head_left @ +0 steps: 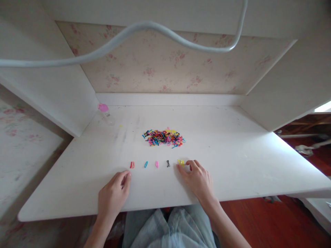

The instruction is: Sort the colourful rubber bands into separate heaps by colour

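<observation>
Small coloured rubber bands lie in a mixed pile [164,137] on the white desk. Nearer to me runs a row of separate bands: red bands [132,165], a blue band [146,164], a pink band [156,164], black bands [168,163] and yellow bands [181,162]. Just below the red ones rests my left hand [113,193], its thumb and forefinger brought together; whether anything is between the tips is hidden. My right hand [198,177] is at the yellow bands, thumb and forefinger apart on either side of them, the other fingers curled.
A clear container with a pink top [103,108] lies at the desk's back left corner. One stray yellow band [120,125] is near it. White panels enclose the desk [232,151] left and right. A white cable [150,26] hangs across the upper view.
</observation>
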The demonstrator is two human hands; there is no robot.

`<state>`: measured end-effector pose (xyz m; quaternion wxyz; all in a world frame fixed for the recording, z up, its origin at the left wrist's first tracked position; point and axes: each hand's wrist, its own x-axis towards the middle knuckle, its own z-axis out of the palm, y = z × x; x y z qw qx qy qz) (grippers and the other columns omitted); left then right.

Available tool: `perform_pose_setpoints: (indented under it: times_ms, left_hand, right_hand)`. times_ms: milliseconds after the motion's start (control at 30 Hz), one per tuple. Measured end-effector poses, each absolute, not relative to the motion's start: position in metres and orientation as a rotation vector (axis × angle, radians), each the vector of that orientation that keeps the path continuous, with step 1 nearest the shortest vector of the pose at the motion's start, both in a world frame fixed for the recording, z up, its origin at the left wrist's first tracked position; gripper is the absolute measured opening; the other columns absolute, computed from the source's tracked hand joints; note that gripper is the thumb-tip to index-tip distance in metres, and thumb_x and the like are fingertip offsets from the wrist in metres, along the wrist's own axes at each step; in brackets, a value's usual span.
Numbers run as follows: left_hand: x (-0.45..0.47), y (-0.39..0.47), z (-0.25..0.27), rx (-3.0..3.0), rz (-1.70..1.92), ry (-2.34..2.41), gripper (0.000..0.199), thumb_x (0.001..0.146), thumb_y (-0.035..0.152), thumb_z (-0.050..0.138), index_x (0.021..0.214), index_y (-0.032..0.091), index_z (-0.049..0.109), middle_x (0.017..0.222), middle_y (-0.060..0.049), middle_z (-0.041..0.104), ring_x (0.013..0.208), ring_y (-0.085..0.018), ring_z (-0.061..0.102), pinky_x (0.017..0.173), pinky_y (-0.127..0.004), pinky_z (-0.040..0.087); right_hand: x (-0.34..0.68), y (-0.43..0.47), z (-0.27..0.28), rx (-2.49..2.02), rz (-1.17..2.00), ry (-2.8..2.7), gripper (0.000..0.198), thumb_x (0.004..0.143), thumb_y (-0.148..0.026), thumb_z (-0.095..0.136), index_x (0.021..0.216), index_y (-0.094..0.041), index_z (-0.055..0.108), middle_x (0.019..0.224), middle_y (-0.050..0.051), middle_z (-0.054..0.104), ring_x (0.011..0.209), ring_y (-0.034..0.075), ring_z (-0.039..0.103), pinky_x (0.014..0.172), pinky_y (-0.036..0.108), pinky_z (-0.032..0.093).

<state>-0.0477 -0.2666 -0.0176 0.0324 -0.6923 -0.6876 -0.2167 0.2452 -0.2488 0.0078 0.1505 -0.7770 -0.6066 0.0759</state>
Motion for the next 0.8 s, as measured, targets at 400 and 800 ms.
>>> perform_pose_setpoints:
  times_ms: [400,800]
  left_hand:
    - [-0.05,-0.265,-0.02,-2.131,-0.647,-2.129,0.016,0.089,0.037,0.051,0.094,0.027,0.063,0.081,0.008,0.069,0.064,-0.006,0.062,0.058,-0.019,0.036]
    - [-0.05,-0.265,-0.022,-2.122,-0.642,-2.179,0.019,0.089,0.039,0.05,0.095,0.028,0.063,0.081,0.007,0.069,0.064,-0.006,0.062,0.058,-0.019,0.037]
  right_hand:
    - [0.232,-0.243,0.001,-2.239,0.064,-1.802,0.023,0.091,-0.039,0.046,0.085,-0.024,0.063,0.086,-0.002,0.065,0.064,0.014,0.059,0.057,0.028,0.024]
    - [0.234,-0.24,0.001,-2.264,0.109,-1.753,0.028,0.089,-0.039,0.046,0.072,-0.023,0.061,0.079,-0.001,0.065,0.063,0.014,0.057,0.058,0.027,0.023]
